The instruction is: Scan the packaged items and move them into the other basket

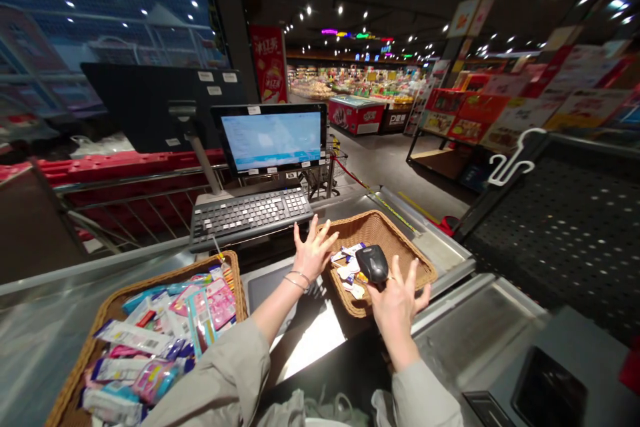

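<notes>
Checkout counter, head view. One black handheld barcode scanner (373, 263) lies in the far wicker basket (425, 270), on top of small packets; its long axis runs roughly from the near right toward the far left, with the broad rounded head at the far end, though which face carries the scan window cannot be made out. Right hand (397, 303): fingers spread wide, palm turned away from the camera, holding nothing, just beside the near end of the scanner; whether a fingertip touches it cannot be told. Left hand (313, 253): also open with fingers splayed, empty, at the left rim of the same basket, with two thin bracelets (299, 279) on the wrist. Small packets (347, 267) under and beside the scanner: several, white with coloured print, partly hidden by the scanner and the right hand, count uncertain. Wicker baskets: two. The near wicker basket (107, 310) at lower left is cut off by the frame edge and filled with many flat packaged items (165, 333) in pink, blue and white, too overlapped to count. Beyond the hands: one keyboard (250, 215), one lit monitor (273, 139), its text too small to read. Both sleeves are grey, the lower edges cropped.
</notes>
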